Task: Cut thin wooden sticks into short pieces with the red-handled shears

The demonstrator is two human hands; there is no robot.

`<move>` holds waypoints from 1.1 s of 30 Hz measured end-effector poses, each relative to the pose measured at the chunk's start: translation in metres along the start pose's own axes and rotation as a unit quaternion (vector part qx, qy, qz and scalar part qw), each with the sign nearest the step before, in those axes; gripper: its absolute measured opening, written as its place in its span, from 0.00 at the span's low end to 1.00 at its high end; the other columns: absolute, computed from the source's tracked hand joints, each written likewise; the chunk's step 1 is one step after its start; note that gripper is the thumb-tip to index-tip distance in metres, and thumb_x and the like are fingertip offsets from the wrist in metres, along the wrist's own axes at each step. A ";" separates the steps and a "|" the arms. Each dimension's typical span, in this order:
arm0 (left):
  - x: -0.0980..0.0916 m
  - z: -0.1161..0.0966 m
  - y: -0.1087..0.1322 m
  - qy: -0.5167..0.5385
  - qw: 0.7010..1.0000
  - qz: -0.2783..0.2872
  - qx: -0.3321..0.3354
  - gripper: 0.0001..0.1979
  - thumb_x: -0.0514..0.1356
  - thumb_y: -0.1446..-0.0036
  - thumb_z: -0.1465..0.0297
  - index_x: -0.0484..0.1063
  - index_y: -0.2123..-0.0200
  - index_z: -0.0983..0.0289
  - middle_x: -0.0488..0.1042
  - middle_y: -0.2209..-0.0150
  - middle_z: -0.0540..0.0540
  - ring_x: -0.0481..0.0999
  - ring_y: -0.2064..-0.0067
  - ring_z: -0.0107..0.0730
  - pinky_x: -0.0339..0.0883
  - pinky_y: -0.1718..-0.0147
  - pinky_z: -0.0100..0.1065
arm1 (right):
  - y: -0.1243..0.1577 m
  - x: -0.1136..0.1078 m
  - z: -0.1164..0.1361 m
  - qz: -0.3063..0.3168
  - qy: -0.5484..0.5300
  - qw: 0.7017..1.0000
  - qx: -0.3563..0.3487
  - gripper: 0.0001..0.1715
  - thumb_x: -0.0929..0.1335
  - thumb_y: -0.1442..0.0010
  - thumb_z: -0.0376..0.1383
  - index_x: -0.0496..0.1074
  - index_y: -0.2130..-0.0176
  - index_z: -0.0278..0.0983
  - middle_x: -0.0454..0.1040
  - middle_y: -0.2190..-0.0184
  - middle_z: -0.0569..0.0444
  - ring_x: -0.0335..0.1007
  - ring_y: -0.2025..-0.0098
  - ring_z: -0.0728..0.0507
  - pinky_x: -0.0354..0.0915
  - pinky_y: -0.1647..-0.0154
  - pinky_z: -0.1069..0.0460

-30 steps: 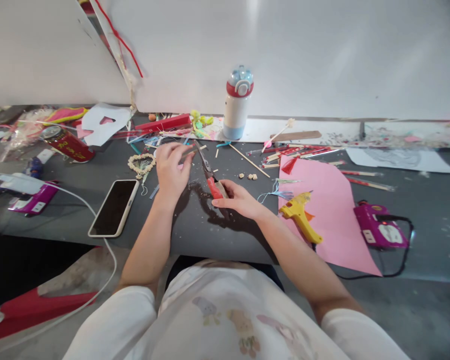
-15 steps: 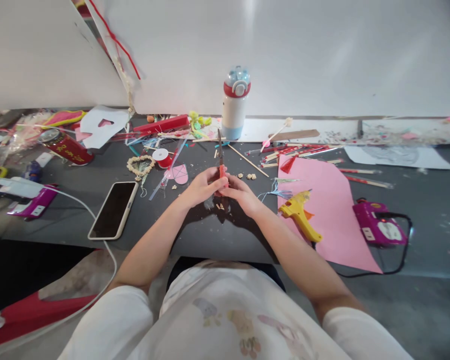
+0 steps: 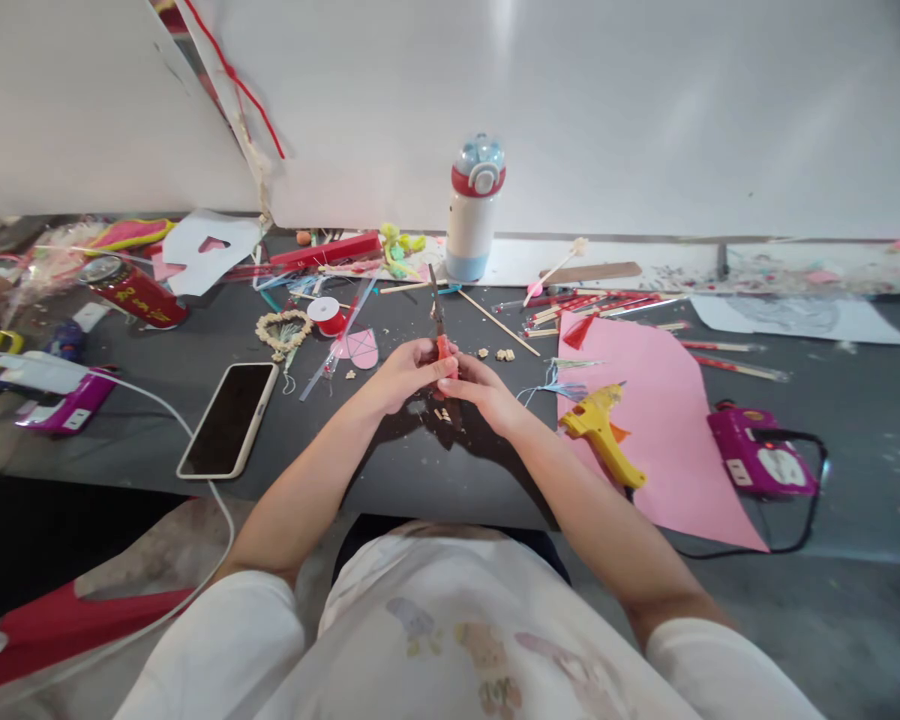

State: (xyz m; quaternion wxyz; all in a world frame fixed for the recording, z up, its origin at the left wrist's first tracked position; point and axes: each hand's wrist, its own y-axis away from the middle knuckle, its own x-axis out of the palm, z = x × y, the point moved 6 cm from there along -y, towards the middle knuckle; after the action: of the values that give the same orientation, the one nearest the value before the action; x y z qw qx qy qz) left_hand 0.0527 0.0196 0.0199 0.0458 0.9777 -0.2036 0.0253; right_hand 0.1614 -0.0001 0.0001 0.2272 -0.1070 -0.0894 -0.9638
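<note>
My left hand [image 3: 412,375] and my right hand [image 3: 481,385] meet over the dark table, both closed around the red handles of scissors [image 3: 438,312]. The dark blades point away from me and lean slightly left. Small pale wooden bits [image 3: 442,414] lie just below my hands, and a few more pieces [image 3: 504,355] sit to the right. Beside my left hand is a pink paper shape [image 3: 361,348] with lines drawn on it. A red spool [image 3: 327,317] and a beaded heart [image 3: 283,333] are farther left.
A phone [image 3: 229,421] lies left of my forearm. The white bottle [image 3: 474,215] stands behind my hands. At right a yellow glue gun [image 3: 606,434] rests on pink paper [image 3: 671,430], near a purple power box [image 3: 765,450]. A red can [image 3: 135,293] lies at left.
The scissor blades have tilted a little to the left. More small pale bits show below my hands. At the far left edge, part of another person's hand has shifted.
</note>
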 end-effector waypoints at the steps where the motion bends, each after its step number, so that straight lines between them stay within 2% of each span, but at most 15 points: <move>1: 0.000 0.000 0.000 0.005 1.000 0.001 -0.004 0.30 0.71 0.58 0.48 0.76 0.60 0.66 0.79 0.67 0.55 0.79 0.65 0.33 0.72 0.63 0.34 | 0.000 0.000 -0.001 0.002 -0.001 1.000 -0.001 0.21 0.73 0.51 0.45 0.70 0.59 0.39 0.73 0.64 0.51 0.70 0.55 0.39 0.69 0.54 0.42; 9: 0.001 -0.003 0.002 0.014 1.000 -0.006 -0.003 0.30 0.72 0.59 0.49 0.76 0.62 0.66 0.79 0.69 0.55 0.79 0.65 0.35 0.71 0.64 0.34 | 0.000 0.000 -0.001 0.001 0.012 1.000 -0.005 0.24 0.74 0.52 0.47 0.70 0.59 0.38 0.72 0.63 0.53 0.69 0.57 0.42 0.67 0.53 0.43; 14: -0.003 0.005 -0.001 -0.040 0.999 -0.006 -0.029 0.30 0.70 0.57 0.48 0.76 0.61 0.67 0.80 0.66 0.56 0.79 0.63 0.36 0.71 0.62 0.36 | 0.000 0.001 -0.003 0.006 -0.008 1.000 0.019 0.23 0.74 0.51 0.48 0.68 0.62 0.38 0.71 0.68 0.54 0.69 0.64 0.43 0.68 0.60 0.45; 16: -0.007 0.006 -0.003 -0.091 0.996 -0.022 -0.008 0.29 0.69 0.55 0.47 0.76 0.61 0.67 0.80 0.63 0.58 0.79 0.61 0.37 0.71 0.58 0.37 | -0.001 -0.001 -0.004 -0.004 0.001 1.000 0.024 0.24 0.75 0.52 0.49 0.67 0.61 0.38 0.70 0.68 0.54 0.68 0.66 0.44 0.67 0.62 0.46; 18: -0.016 0.001 -0.004 -0.140 0.987 -0.074 0.035 0.31 0.69 0.55 0.47 0.75 0.58 0.66 0.80 0.60 0.60 0.79 0.58 0.38 0.71 0.56 0.39 | -0.002 -0.004 -0.005 -0.021 0.012 0.999 0.024 0.27 0.75 0.52 0.49 0.67 0.59 0.39 0.70 0.68 0.54 0.69 0.65 0.43 0.67 0.61 0.46; 21: -0.034 -0.015 0.003 -0.244 0.943 -0.190 0.121 0.30 0.68 0.52 0.48 0.73 0.53 0.64 0.80 0.60 0.59 0.79 0.60 0.36 0.71 0.57 0.38 | -0.003 -0.009 -0.008 -0.039 0.024 0.999 0.022 0.30 0.75 0.52 0.49 0.66 0.57 0.38 0.71 0.66 0.54 0.69 0.64 0.43 0.66 0.59 0.45; 24: -0.043 -0.039 0.017 -0.390 0.845 -0.281 0.233 0.16 0.62 0.41 0.56 0.75 0.56 0.62 0.78 0.61 0.56 0.76 0.59 0.35 0.70 0.55 0.39 | -0.003 -0.012 -0.009 -0.042 0.061 0.997 0.019 0.28 0.75 0.51 0.49 0.66 0.58 0.37 0.70 0.66 0.55 0.68 0.65 0.45 0.65 0.60 0.47; 26: -0.047 -0.051 0.026 -0.463 0.772 -0.328 0.288 0.11 0.59 0.38 0.62 0.76 0.57 0.60 0.77 0.59 0.56 0.75 0.54 0.38 0.67 0.50 0.42 | -0.002 -0.012 -0.010 -0.032 0.086 0.996 0.019 0.27 0.75 0.51 0.49 0.66 0.58 0.38 0.69 0.67 0.56 0.66 0.66 0.45 0.64 0.62 0.48; 28: -0.051 -0.056 0.031 -0.501 0.727 -0.356 0.307 0.10 0.59 0.38 0.64 0.76 0.56 0.59 0.76 0.57 0.58 0.73 0.50 0.41 0.64 0.46 0.45 | -0.001 -0.011 -0.010 -0.017 0.115 0.993 0.016 0.27 0.74 0.50 0.49 0.66 0.57 0.38 0.69 0.67 0.57 0.66 0.66 0.46 0.63 0.62 0.48; 30: -0.056 -0.056 0.030 -0.513 0.716 -0.362 0.305 0.11 0.60 0.38 0.65 0.76 0.54 0.59 0.76 0.55 0.59 0.73 0.49 0.43 0.63 0.45 0.47 | 0.000 -0.011 -0.009 -0.008 0.156 0.988 0.010 0.28 0.74 0.50 0.50 0.67 0.56 0.38 0.69 0.67 0.57 0.65 0.66 0.46 0.61 0.62 0.49; 33: -0.062 -0.053 0.027 -0.511 0.726 -0.351 0.297 0.10 0.60 0.38 0.65 0.76 0.55 0.59 0.77 0.58 0.58 0.74 0.51 0.43 0.63 0.46 0.46 | 0.001 -0.010 -0.006 0.000 0.204 0.979 0.003 0.29 0.74 0.49 0.51 0.67 0.55 0.38 0.70 0.65 0.56 0.64 0.64 0.45 0.59 0.61 0.49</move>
State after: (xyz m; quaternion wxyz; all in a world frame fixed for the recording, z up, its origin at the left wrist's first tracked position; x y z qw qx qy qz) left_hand -0.0161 0.0247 0.0702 -0.3524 0.8079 0.1798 -0.4368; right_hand 0.1696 0.0014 -0.0084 0.2415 0.0922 -0.0446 -0.9650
